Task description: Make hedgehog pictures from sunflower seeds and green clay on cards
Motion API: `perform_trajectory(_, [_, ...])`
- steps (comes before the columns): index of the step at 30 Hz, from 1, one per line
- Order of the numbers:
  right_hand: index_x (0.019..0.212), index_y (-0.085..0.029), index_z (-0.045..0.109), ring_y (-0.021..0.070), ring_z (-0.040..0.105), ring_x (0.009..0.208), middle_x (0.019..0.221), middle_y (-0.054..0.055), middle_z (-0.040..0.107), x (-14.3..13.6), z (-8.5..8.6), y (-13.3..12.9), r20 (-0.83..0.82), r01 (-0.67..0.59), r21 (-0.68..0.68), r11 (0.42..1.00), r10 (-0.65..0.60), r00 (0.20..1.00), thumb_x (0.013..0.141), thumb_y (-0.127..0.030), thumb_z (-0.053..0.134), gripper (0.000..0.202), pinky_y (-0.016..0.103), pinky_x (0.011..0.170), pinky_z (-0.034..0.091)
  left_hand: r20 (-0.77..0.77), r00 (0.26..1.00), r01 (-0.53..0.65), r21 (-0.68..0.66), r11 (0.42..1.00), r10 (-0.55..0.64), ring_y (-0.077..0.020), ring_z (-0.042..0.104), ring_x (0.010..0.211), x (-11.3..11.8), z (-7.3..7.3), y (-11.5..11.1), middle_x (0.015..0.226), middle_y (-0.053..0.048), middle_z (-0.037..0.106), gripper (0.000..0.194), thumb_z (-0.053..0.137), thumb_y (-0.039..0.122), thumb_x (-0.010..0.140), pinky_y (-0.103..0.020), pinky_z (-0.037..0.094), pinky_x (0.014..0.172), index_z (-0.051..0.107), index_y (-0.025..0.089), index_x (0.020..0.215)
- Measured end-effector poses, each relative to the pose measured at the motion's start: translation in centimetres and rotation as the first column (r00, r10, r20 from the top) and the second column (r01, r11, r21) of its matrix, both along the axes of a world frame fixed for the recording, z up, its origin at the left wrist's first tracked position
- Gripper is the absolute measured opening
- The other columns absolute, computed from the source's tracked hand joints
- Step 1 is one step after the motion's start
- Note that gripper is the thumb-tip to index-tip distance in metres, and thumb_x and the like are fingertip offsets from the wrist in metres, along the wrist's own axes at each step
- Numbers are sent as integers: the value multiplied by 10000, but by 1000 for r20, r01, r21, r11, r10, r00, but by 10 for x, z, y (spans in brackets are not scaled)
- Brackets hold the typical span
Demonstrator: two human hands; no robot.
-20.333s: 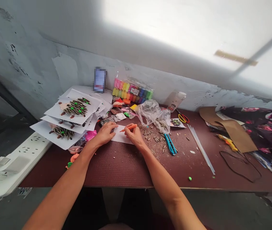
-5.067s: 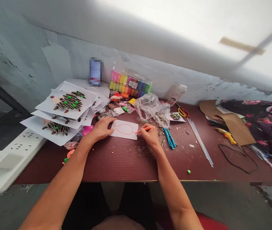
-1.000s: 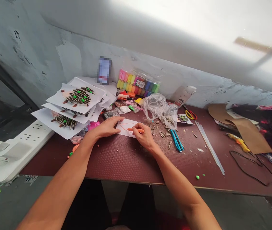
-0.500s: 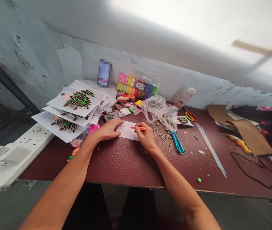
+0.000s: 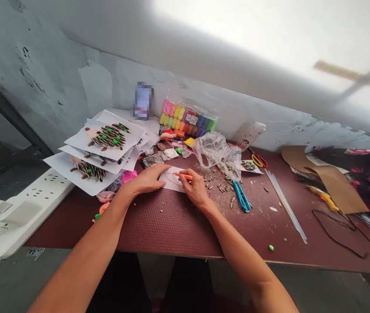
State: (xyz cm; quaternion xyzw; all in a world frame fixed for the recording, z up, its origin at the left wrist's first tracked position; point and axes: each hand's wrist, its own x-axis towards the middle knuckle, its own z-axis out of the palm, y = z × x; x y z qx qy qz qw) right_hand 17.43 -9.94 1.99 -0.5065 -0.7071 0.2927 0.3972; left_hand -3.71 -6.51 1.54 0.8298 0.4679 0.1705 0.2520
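A small white sheet of paper (image 5: 173, 184) lies on the dark red table, with a curved orange-red line drawn on it. My left hand (image 5: 150, 177) rests flat on its left edge, fingers stretched out, holding nothing. In my right hand (image 5: 195, 188) is a thin orange pen (image 5: 185, 176), pinched between thumb and fingers with its tip at the paper. My right hand covers the sheet's right part. Just beyond the hands lie wrapped bits of modelling clay (image 5: 171, 153). Striped sunflower seeds (image 5: 223, 187) are scattered right of my right hand.
Stacked seed-hedgehog cards (image 5: 106, 138) stand left, near a white power strip (image 5: 25, 208). Packed coloured clay (image 5: 188, 117) leans on the wall. To the right are a plastic bag (image 5: 211, 148), blue cutter (image 5: 241, 196), scissors (image 5: 258, 160), glue sticks (image 5: 286, 206) and a glue gun (image 5: 324, 198).
My right hand and the pen have moved slightly left across the paper. My left hand stays at the sheet's left edge. The view has shifted a little.
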Motion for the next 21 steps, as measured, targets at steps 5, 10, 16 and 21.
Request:
perform_trajectory(5, [912, -203, 653, 216, 743, 856, 948, 84, 781, 0, 0, 0, 26, 4, 4, 1000, -4, 1000, 946, -346, 555, 176, 309, 777, 531, -10, 1000, -1, -2, 1000, 1, -300, 490, 1388, 1, -3, 1, 1487, -102, 548, 700, 573, 219, 728, -458, 361, 1200, 530, 196, 1426])
perform_trajectory(10, [908, -203, 655, 216, 735, 840, 917, 85, 779, 0, 0, 1, 58, 4, 17, 1000, -5, 998, 947, -343, 549, 180, 306, 773, 517, -19, 1000, 4, -7, 1000, -5, -287, 481, 1397, 1, -4, 2, 1498, -105, 538, 708, 565, 222, 731, -430, 350, 1206, 518, 180, 1435])
perform_trajectory(16, [884, -207, 645, 209, 723, 798, 926, 85, 782, 1, 2, 0, 75, 9, 10, 1000, -9, 997, 948, -351, 532, 194, 292, 734, 500, -19, 1000, 12, -15, 1000, -12, -296, 475, 1401, 0, -2, 2, 1504, -109, 533, 704, 566, 225, 730, -453, 345, 1208, 518, 183, 1431])
perform_trajectory(21, [846, -198, 641, 197, 712, 757, 880, 79, 779, 3, 5, -1, 81, 23, 27, 999, -25, 996, 935, -318, 535, 184, 275, 709, 485, -12, 1000, 19, -3, 1000, -19, -295, 483, 1395, -1, -3, 3, 1495, -89, 543, 695, 571, 219, 730, -448, 356, 1202, 527, 210, 1424])
